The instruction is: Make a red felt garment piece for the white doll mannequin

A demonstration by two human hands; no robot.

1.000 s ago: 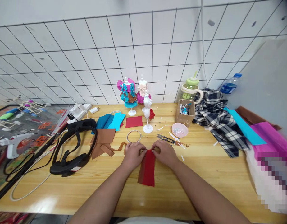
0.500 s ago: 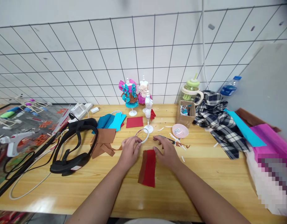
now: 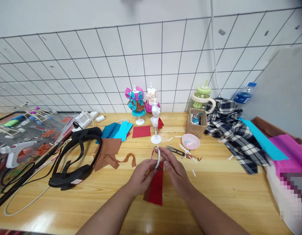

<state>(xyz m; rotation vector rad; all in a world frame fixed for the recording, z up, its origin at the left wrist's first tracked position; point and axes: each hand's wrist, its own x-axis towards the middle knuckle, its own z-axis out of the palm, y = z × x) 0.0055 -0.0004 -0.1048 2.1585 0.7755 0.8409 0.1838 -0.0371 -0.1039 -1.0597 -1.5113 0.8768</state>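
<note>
My left hand [image 3: 142, 176] is closed on a thin white roll of tape [image 3: 158, 158] whose inner side shows some red. It holds the roll upright above the table. My right hand [image 3: 176, 168] is at the roll's right side, fingers stretched and a little apart, fingertips at or touching its edge. Below both hands lies a red strip of cloth or crepe paper [image 3: 156, 191] along a brown strip [image 3: 147, 195]; their upper ends are partly hidden by the hands. Small scissors or thread snips [image 3: 176, 150] lie just beyond my right hand.
Behind stand a bare white mini mannequin [image 3: 155, 122] and two dressed ones. Brown pieces [image 3: 110, 147], a headset [image 3: 75, 160] and a glue gun [image 3: 17, 153] are left. A pink dish [image 3: 191, 141], small box [image 3: 197, 123], bottle [image 3: 245, 93] and plaid cloth [image 3: 235, 137] are right.
The roll of tape has moved right and down toward me, over the red strip, in my left hand. My right hand has come in against it. The snips are now more exposed.
</note>
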